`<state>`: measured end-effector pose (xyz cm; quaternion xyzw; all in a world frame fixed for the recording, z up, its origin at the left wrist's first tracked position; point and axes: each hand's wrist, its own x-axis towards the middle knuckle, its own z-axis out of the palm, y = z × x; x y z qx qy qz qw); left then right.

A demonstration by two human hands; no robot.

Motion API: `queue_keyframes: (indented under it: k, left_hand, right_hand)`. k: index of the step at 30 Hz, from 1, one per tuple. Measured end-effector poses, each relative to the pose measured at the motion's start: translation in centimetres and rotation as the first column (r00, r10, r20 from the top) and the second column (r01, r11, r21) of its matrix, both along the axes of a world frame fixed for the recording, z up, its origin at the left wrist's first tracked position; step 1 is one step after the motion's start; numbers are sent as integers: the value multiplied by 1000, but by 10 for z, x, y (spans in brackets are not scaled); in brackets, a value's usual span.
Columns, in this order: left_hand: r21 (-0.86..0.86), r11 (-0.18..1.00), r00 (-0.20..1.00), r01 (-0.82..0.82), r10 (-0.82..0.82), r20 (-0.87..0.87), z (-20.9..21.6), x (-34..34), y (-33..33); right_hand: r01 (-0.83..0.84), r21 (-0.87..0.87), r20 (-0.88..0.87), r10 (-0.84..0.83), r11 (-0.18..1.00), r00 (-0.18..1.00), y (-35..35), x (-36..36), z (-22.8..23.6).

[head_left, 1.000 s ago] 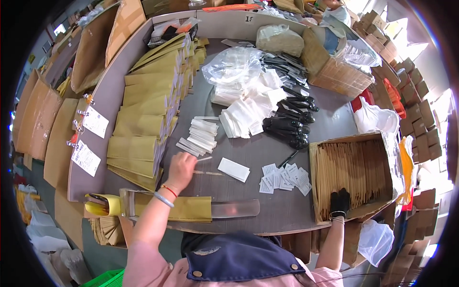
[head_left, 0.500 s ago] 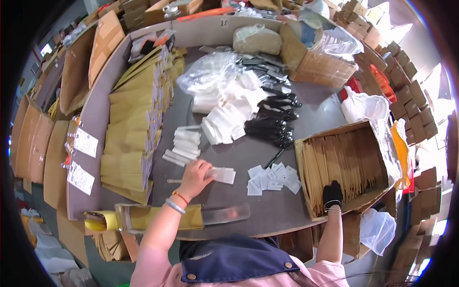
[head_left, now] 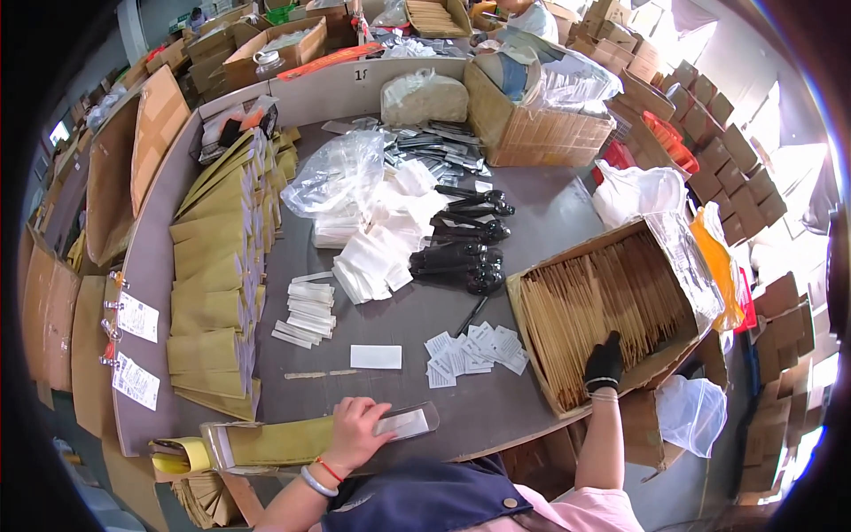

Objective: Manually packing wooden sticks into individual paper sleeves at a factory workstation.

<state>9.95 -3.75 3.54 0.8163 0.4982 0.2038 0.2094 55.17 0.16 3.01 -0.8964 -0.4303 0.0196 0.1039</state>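
My left hand is at the near edge of the table, thumb and fingers closed on the end of a white paper slip. That slip lies at the right end of a long clear plastic tray, where a yellow strip runs to the left. Beyond it, another white slip lies flat on the table. My right hand, in a black glove, reaches into a cardboard box packed with upright brown paper envelopes. Its fingers are bunched at their top edges; dark glove and envelopes hide the fingertips' grip.
Yellow-brown envelopes overlap in a row at left. Small white slips, a larger white pile, black-handled items and printed cards lie mid-table. A large carton stands at the back, against a low partition.
My left hand has come nearer to me, from mid-table onto the tray, bringing a white slip. My right hand stays in the box of envelopes. The whole view has shifted.
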Motion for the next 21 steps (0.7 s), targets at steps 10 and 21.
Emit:
queue_keyframes:
  k: [10, 21]
  left_hand:
    - [14, 999, 994, -43, 41, 104, -36, 112, 70]
    - [-49, 997, 981, -67, 75, 177, -23, 82, 70]
  right_hand:
    - [-600, 306, -49, 642, 739, 765, 97, -110, 26]
    - [-706, -64, 118, 707, 706, 697, 166, -115, -6]
